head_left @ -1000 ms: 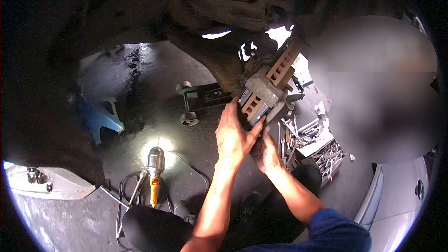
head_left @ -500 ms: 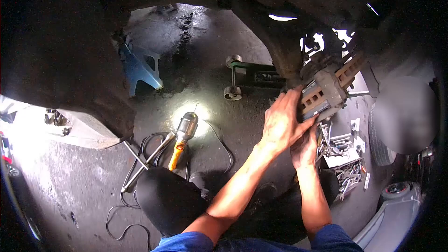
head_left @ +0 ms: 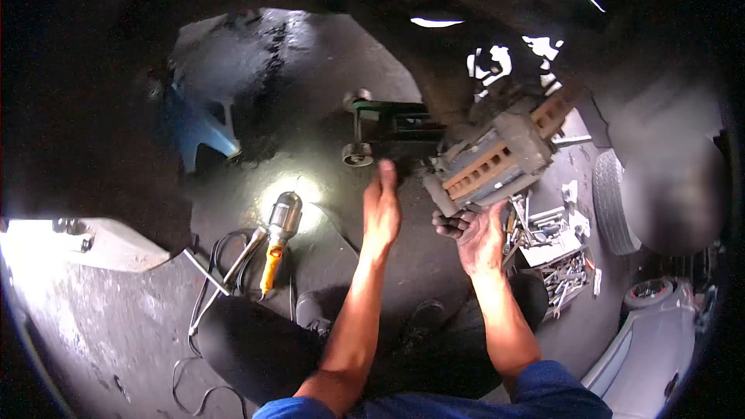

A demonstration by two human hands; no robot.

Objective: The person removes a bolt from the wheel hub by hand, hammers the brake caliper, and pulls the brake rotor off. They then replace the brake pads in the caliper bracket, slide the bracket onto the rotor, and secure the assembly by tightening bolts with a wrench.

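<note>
A brake caliper (head_left: 518, 147) sits over the edge of a rusty vented brake disc (head_left: 485, 171) at right of centre, under the dark car body. My left hand (head_left: 382, 213) is off to the left of the caliper, fingers stretched out, with nothing in it. Palm upward, my right hand (head_left: 477, 240) lies just beneath the caliper's lower end. Its darkened fingers point left, loosely bent and apart, and the fingertips are close under the metal.
A lit work lamp (head_left: 284, 217) with a yellow handle lies on the floor beside a cross-shaped wheel wrench (head_left: 208, 273). Behind them stand a blue metal stand (head_left: 209, 132) and a floor jack (head_left: 358, 154). Tools fill a tray (head_left: 570, 252) at right, near a tyre (head_left: 611, 206).
My left hand has come away from the caliper and moved left. My right hand has shifted slightly left, below the caliper, with its fingers now showing. The whole view has swung a little.
</note>
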